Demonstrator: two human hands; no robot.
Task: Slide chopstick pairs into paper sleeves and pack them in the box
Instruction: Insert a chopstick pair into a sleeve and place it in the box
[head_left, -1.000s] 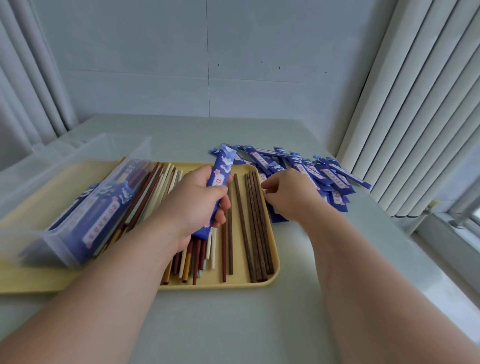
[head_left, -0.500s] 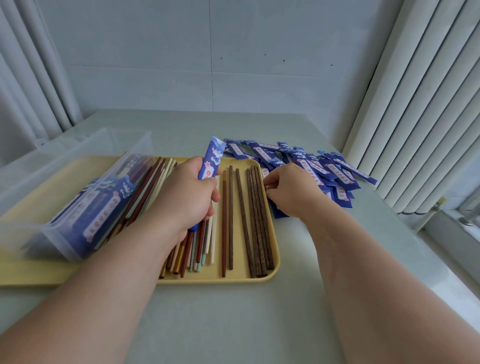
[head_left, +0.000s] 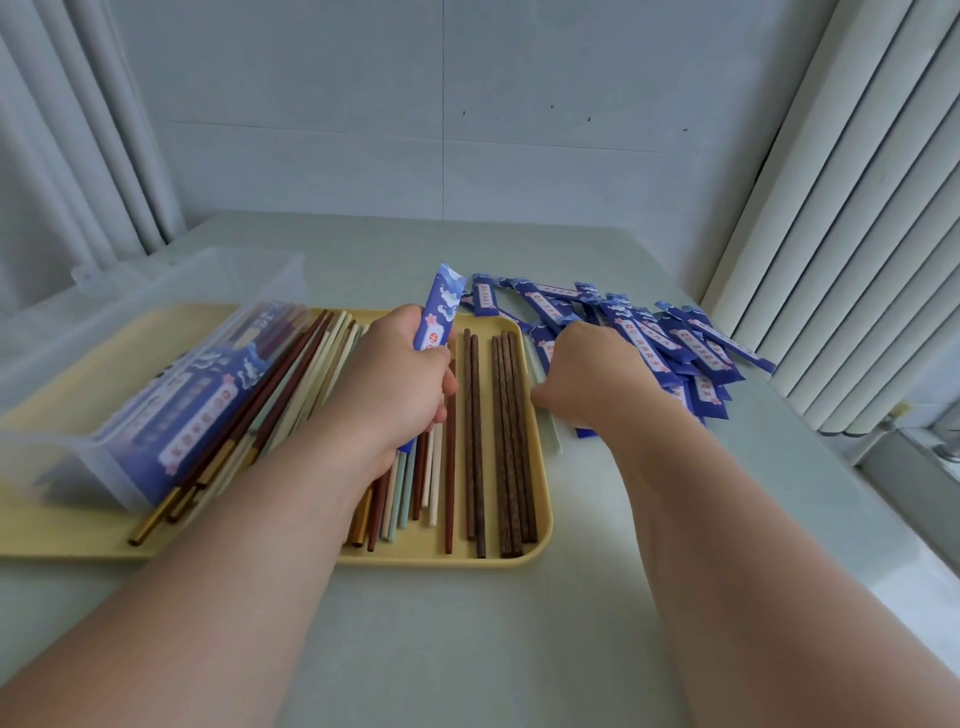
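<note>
My left hand (head_left: 400, 387) grips a blue paper sleeve (head_left: 441, 304) over the yellow tray (head_left: 470, 560), the sleeve's open end tilted up and away. Loose chopsticks lie on the tray: dark brown ones (head_left: 511, 447) at the right, mixed pale and red ones (head_left: 423, 483) under my left wrist. My right hand (head_left: 597, 374) is curled at the tray's right rim, on a pale green chopstick (head_left: 551, 431) that runs beneath its thumb. The fingers are hidden. A clear plastic box (head_left: 78, 447) on the tray's left holds sleeved pairs (head_left: 202, 410).
A heap of empty blue sleeves (head_left: 670, 338) lies on the table right of the tray. More chopsticks (head_left: 291, 384) lean beside the box. A clear lid (head_left: 218, 275) sits behind it. Curtains hang left, blinds (head_left: 841, 234) right, a wall behind.
My left hand raised the sleeve more upright and shifted left. My right hand left the tips of the dark chopsticks and moved to the tray's right rim, where a pale chopstick now shows.
</note>
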